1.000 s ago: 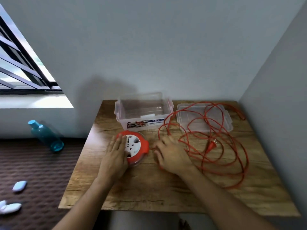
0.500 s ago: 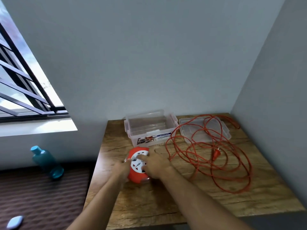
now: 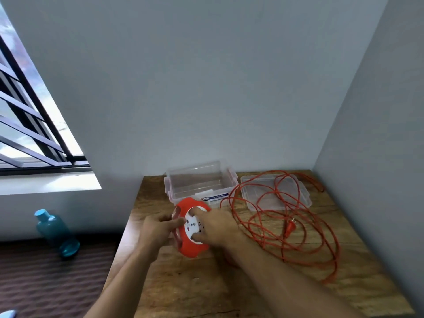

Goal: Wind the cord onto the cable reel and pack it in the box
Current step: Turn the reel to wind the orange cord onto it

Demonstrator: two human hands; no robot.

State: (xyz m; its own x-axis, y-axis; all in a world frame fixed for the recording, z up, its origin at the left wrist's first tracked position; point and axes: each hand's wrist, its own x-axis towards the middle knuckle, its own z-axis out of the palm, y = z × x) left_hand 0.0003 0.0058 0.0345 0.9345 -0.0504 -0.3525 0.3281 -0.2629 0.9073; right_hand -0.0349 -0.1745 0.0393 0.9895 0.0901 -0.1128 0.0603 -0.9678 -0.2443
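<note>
The red cable reel (image 3: pixel 192 247) with a white socket face is tilted up on edge above the wooden table (image 3: pixel 206 290). My left hand (image 3: pixel 156 230) grips its left rim. My right hand (image 3: pixel 214 228) presses fingers on the white face. The orange cord (image 3: pixel 298 235) lies in loose loops on the table to the right, its orange plug (image 3: pixel 290 227) inside the loops. Behind the reel stands the clear plastic box (image 3: pixel 200 183), open, with nothing in it. Its clear lid (image 3: pixel 275 191) lies to the right under some cord loops.
The table sits in a corner, with walls behind and to the right. A teal bottle (image 3: pixel 56 232) stands on the dark floor to the left. A barred window (image 3: pixel 27 125) is at the upper left.
The reel went from lying flat to being lifted and tipped on edge. My right hand left the cord and came onto the reel's face. The camera view tilted upward.
</note>
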